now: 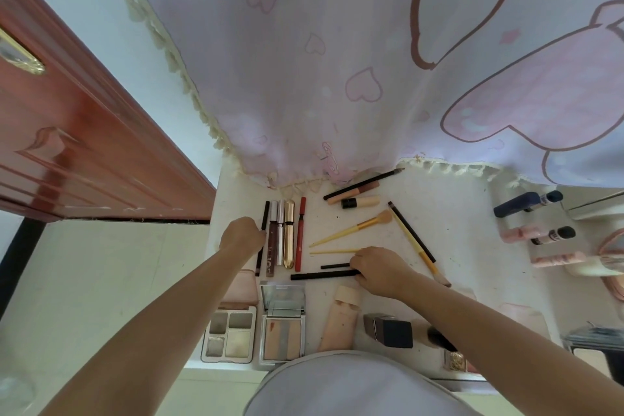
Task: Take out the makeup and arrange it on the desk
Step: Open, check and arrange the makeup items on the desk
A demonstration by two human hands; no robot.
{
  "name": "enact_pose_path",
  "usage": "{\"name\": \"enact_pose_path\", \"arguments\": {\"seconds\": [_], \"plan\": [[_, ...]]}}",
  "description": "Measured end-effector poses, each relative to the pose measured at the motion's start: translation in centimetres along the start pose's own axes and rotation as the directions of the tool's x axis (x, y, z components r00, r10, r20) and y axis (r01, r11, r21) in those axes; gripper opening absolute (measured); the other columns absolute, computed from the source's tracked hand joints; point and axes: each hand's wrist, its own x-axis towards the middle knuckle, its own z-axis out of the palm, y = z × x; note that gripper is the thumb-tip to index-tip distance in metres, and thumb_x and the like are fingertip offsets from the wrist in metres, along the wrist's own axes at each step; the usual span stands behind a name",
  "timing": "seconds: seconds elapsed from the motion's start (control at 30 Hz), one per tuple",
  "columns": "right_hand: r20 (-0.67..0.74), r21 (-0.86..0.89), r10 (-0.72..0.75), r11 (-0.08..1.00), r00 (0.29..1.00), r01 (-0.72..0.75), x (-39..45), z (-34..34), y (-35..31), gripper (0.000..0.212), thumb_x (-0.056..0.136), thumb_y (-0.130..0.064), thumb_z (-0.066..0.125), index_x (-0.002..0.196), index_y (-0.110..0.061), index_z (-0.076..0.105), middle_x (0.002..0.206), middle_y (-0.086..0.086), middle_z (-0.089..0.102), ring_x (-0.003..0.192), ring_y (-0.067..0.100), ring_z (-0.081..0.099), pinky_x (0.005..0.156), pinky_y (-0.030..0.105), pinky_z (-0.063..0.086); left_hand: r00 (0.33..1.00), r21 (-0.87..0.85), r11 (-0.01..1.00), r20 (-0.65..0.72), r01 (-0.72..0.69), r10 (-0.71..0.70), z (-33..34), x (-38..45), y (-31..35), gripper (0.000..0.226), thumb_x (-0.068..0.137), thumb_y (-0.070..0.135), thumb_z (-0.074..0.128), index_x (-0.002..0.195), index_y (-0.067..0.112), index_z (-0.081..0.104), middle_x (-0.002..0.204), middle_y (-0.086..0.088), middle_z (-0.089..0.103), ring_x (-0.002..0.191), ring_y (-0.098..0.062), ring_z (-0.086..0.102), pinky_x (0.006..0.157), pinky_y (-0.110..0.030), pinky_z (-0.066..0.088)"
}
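Black pencils (322, 275) half hidden under the gripping right hand (380, 268); left hand (241, 235) pinches a black liner (262, 236).

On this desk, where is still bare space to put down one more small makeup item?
The widest bare patch lies right of the long black-and-yellow brush, before the pink tubes. A smaller patch lies between the red pencil and the yellow brush. Crowded: the upright row by the left hand, the pencils under the right hand, and the front edge with the palettes.

Two palettes (229, 333) (283, 324), two hands (243, 235) (381, 268), one red pencil (300, 234)
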Motion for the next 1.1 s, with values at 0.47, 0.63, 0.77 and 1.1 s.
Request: {"name": "enact_pose_path", "arguments": {"seconds": [0.47, 0.63, 0.77, 1.1], "plan": [[-0.227, 0.72, 0.281, 0.693, 0.933, -0.033, -4.4, -4.3, 2.3, 0.014, 0.092, -0.014, 0.05, 0.097, -0.011, 0.062, 0.078, -0.008, 0.055, 0.071, 0.004, 0.049, 0.062, 0.005, 0.038, 0.724, -0.014, 0.728, 0.093, -0.686, 0.684, -0.3, -6.8, 5.0, 0.038, 0.095, 0.032, 0.044, 0.128, 0.013, 0.048, 0.116, -0.001, 0.052, 0.098, -0.011, 0.051, 0.083, -0.019, 0.037], [-0.257, 0.874, 0.407, 0.486, 0.877, 0.031, -4.9, -5.4, 2.1, 0.02, 0.095, -0.015, 0.041, 0.082, -0.011, 0.055, 0.068, -0.003, 0.052, 0.062, 0.009, 0.049, 0.059, 0.012, 0.042, 0.692, 0.025, 0.693, 0.089, -0.721, 0.716, 0.8, -8.6, 7.3, 0.029, 0.099, 0.026, 0.033, 0.112, 0.005, 0.05, 0.087, 0.002, 0.041, 0.077, -0.013, 0.042, 0.068, -0.023, 0.033], [-0.27, 0.847, 0.409, 0.531, 0.872, 0.014, -5.0, -5.3, 1.5, 0.03, 0.098, -0.023, 0.034, 0.077, -0.006, 0.048, 0.062, -0.001, 0.045, 0.056, 0.011, 0.042, 0.056, 0.017, 0.037, 0.674, 0.113, 0.666, 0.059, -0.737, 0.736, 0.9, -9.6, 8.1, 0.029, 0.1, 0.027, 0.027, 0.109, 0.007, 0.046, 0.086, 0.001, 0.042, 0.072, -0.014, 0.044, 0.064, -0.026, 0.034], [-0.258, 0.843, 0.33, 0.537, 0.908, 0.044, -5.9, -5.0, 1.1, 0.033, 0.094, -0.03, 0.043, 0.069, -0.009, 0.042, 0.053, -0.004, 0.035, 0.036, 0.002, 0.033, 0.05, 0.016, 0.03, 0.649, 0.132, 0.637, 0.097, -0.76, 0.755, 0.2, -10.3, 7.4, 0.032, 0.1, 0.031, 0.026, 0.111, 0.008, 0.045, 0.059, 0.01, 0.035, 0.049, -0.005, 0.033, 0.047, -0.019, 0.026]]}}
